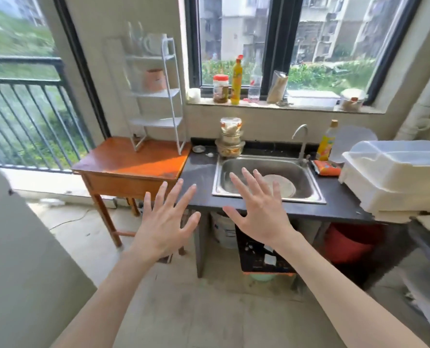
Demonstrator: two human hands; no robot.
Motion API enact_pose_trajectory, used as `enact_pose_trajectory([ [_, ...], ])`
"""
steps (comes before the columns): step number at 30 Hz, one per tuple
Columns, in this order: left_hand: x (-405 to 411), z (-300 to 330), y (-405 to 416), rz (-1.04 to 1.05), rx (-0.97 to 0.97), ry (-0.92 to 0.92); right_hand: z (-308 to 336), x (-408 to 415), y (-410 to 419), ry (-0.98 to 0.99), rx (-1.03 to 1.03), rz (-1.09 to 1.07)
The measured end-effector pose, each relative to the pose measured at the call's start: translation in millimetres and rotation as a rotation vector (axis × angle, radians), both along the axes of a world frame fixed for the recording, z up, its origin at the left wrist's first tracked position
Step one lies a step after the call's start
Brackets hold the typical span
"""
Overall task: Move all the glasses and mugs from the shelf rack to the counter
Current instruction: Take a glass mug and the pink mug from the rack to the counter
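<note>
A white wire shelf rack (170, 94) stands on a small wooden table (123, 164) left of the dark counter (198, 177). Its top shelf holds clear glasses (133, 37) and a white mug (156, 43). An orange mug (155, 79) sits on the shelf below; the two lowest shelves look bare. My left hand (165, 222) and my right hand (257, 209) are both held out in front of me, fingers spread, holding nothing, well short of the rack.
A steel sink (266, 177) with a plate in it is set in the counter, with stacked bowls and a jar behind it. A white dish box (394, 172) fills the counter's right end. Bottles and jars line the window sill. Buckets stand under the counter.
</note>
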State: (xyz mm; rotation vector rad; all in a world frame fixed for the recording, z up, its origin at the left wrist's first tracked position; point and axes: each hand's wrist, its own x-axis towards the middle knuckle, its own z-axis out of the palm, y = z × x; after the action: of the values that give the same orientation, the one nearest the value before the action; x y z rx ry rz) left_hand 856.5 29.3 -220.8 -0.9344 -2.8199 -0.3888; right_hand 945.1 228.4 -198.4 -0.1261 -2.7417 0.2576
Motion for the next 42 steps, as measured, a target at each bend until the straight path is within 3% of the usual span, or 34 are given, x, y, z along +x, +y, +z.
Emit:
enact_pose_trajectory([
  [12,-198.4,-20.0,-83.1,0.216,0.006,-0.010,-14.7,-243.9,-64.7,0.020,0.020,0.163],
  [24,-422.2,24.4,-92.0,0.234,0.119,0.004,22.8,-474.8,-72.2,0.041,0.002,0.165],
  [36,-649.9,11.9,-67.3,-0.007,0.400,-0.066,23.9,-678.7,-66.9,0.085,-0.211,0.112],
  [42,-752.1,35.1,-42.8,-0.143,0.557,-0.231,30.3,-775.2,-70.2,0.114,-0.479,0.039],
])
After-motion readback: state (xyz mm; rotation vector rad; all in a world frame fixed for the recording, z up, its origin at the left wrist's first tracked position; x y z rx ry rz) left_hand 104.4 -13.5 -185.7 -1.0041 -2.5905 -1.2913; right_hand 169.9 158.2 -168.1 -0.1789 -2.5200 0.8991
